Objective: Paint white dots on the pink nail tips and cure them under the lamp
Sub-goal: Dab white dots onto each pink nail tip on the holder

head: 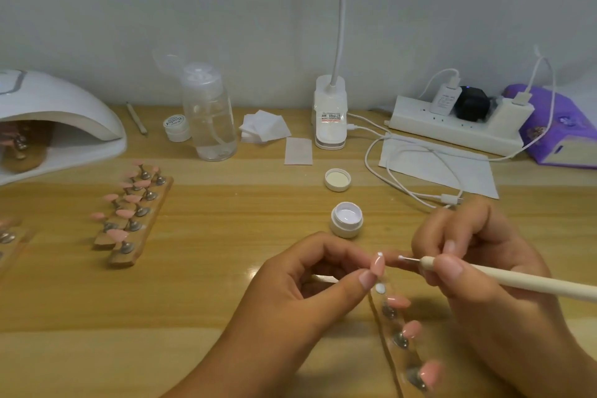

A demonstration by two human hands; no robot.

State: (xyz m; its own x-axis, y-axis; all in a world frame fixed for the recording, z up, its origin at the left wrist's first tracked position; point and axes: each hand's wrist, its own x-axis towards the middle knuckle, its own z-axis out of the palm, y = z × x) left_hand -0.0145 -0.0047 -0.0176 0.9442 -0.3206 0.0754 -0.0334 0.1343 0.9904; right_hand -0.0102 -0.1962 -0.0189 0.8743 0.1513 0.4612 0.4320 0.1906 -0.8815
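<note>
The left hand pinches a small pink plastic nail tip. The right hand grips a long cream dotting stick, its wet white end just beside that tip. Touch softly, then lift.

Pink nail tips, one white-dotted; cream dotting pen; white lamp; purple tissue pack; wood-grain table.

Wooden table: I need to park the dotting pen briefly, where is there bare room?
The wooden table is bare between the wooden strips of pink nail tips and the small open white pot, and along the near edge left of the left hand. Crowded: the back right, with white power strip, looped white cable and paper sheet.
</note>
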